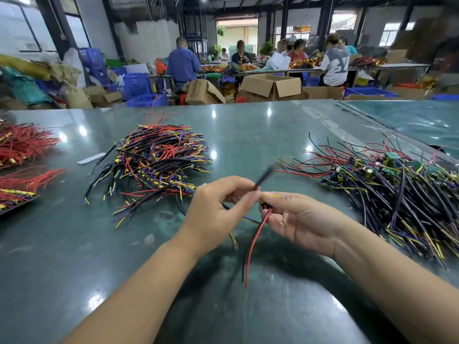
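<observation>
**Wiring work under way**

Above the green table (248,125), the left hand (218,207) pinches a blurred black tube (264,176). The right hand (298,219) grips a small part (264,205) whose red and black wires (251,247) dangle down. A heap of wires (159,157) lies to the left, a second heap (397,194), with circuit boards, to the right.

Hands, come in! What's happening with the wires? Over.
Left hand pinches black sleeve. Right hand grips red wire, hanging down. Left pile, right pile flank hands, neither in the way.

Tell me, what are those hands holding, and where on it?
One wire assembly: left hand grips its black end, right hand pinches its middle, red and black leads dangling.
</observation>
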Available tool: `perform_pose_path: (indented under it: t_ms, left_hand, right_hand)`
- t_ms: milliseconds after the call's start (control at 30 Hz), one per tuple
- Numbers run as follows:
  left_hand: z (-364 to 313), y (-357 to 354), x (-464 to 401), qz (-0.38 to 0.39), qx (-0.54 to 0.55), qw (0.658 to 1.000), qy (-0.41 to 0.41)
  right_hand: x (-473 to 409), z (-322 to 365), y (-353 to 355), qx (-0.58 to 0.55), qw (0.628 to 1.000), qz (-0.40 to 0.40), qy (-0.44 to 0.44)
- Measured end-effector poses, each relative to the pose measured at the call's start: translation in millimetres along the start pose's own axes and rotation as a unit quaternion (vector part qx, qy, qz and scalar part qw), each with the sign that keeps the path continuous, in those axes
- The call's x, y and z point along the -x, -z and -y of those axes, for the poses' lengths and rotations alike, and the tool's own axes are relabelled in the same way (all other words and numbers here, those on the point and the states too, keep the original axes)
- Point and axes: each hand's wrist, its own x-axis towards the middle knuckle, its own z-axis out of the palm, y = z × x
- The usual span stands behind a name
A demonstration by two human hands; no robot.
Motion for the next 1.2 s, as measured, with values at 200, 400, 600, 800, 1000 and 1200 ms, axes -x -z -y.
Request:
perform_pose_path:
  t_ms: [200,400,600,800,1000,1200]
  left_hand:
    - [1,-8,-5,-0.098,0.196,0.957,0.19]
    - [5,-6,-9,-0.137,0.24,0.913,0.299]
    - [4,-1,-10,-0.108,0.275,0.899,0.323]
    - [7,2,-8,-0.078,0.279,0.903,0.318]
    - [11,-2,-6,-0.018,0.108,0.962,0.251]
    - [9,0,-5,0.003,0.094,0.966,0.239]
  right_hand:
    - [3,-2,-2,0.099,0.994,0.028,0.027]
    - [3,-1,-5,0.144,0.986,0.08,0.037]
    - [3,-2,0,0.177,0.982,0.05,0.047]
    - [5,0,1,0.218,0.973,0.052,0.053]
    - [8,3,0,0.339,0.936,0.052,0.078]
    - [11,6,1,0.403,0.908,0.069,0.088]
